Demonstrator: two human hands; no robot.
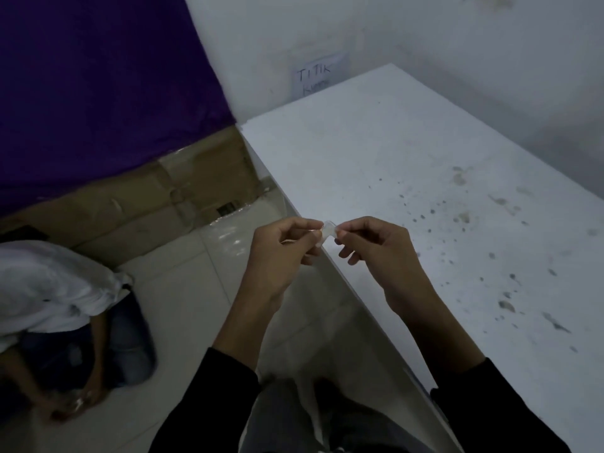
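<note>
Clear plastic scrap pinched between my left hand and right hand, over the table edge. Risk: thin fingertip hold slips, scrap drops to the floor below.

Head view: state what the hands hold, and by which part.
A small translucent whitish strip, material unclear: the left hand pinches its left end, the right hand its right end.
</note>
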